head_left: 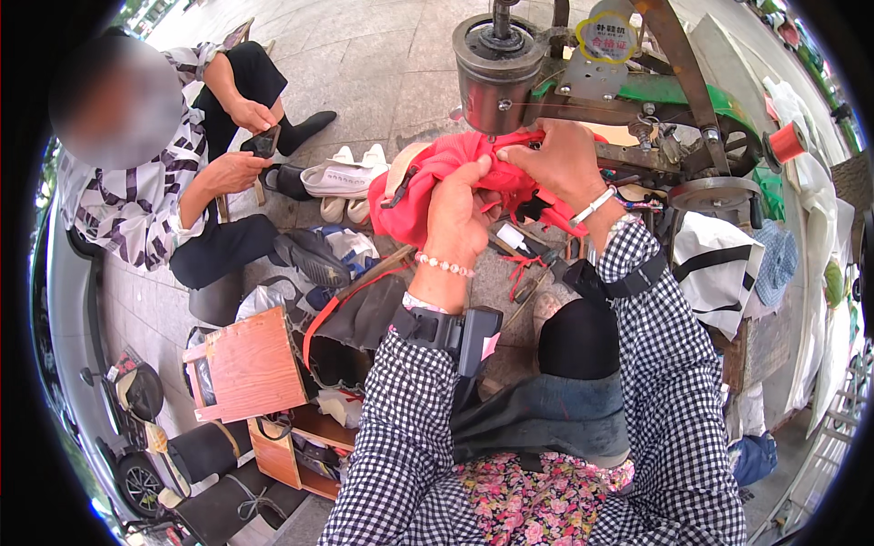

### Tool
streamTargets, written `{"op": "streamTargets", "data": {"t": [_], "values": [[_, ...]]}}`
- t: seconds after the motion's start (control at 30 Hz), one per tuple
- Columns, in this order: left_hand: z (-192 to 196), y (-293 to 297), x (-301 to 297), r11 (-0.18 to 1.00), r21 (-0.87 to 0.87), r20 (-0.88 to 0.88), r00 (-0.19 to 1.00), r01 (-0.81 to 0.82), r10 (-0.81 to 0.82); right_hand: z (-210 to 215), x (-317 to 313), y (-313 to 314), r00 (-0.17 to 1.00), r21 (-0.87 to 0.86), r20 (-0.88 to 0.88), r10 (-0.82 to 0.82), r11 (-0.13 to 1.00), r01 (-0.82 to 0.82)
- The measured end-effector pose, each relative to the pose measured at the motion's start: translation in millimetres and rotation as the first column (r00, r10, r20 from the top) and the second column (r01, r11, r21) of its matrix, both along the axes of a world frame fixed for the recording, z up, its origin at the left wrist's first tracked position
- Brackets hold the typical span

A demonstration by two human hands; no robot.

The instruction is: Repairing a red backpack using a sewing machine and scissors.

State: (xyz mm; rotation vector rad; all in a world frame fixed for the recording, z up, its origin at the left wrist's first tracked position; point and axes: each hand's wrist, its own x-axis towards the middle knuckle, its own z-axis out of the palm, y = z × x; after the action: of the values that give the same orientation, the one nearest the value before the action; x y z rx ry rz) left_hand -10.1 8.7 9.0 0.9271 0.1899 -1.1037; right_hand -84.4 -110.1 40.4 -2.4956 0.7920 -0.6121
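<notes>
My left hand [458, 218] grips a bunched red fabric item [437, 177] with dark strap parts, held up in front of me. My right hand [557, 162] pinches the same red fabric at its upper right edge, just under the round metal head of a green sewing machine [499, 68]. Both wrists wear bead bracelets and dark strapped bands over black-and-white checked sleeves. Part of the fabric is hidden behind my hands.
A seated person [173, 173] at the left holds a dark shoe [267, 141]. White shoes [344, 175] lie on the pavement. A wooden box [250, 364] stands lower left. An orange thread spool [787, 141] and bags [719, 264] are at the right.
</notes>
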Motion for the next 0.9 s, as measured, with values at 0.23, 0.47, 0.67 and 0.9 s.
{"op": "streamTargets", "data": {"t": [0.23,0.47,0.67,0.9], "values": [[-8,-2,0,0.996,0.026,-0.004,0.997,-0.082,0.083,-13,9,-2,0.997,0.008,0.078,0.022,1.000,-0.022],[-7,-1,-1,0.998,0.000,0.073,0.995,-0.064,0.064,-11,11,3,0.992,-0.083,0.118,-0.040,0.995,0.050],[-15,-4,-1,0.995,-0.012,0.142,0.985,-0.095,0.096,-10,7,-2,0.991,-0.059,0.104,0.088,0.995,-0.083],[-13,-7,0,0.993,0.037,0.069,0.992,-0.108,0.105,-4,4,-6,0.995,-0.016,-0.007,0.096,0.995,-0.097]]}}
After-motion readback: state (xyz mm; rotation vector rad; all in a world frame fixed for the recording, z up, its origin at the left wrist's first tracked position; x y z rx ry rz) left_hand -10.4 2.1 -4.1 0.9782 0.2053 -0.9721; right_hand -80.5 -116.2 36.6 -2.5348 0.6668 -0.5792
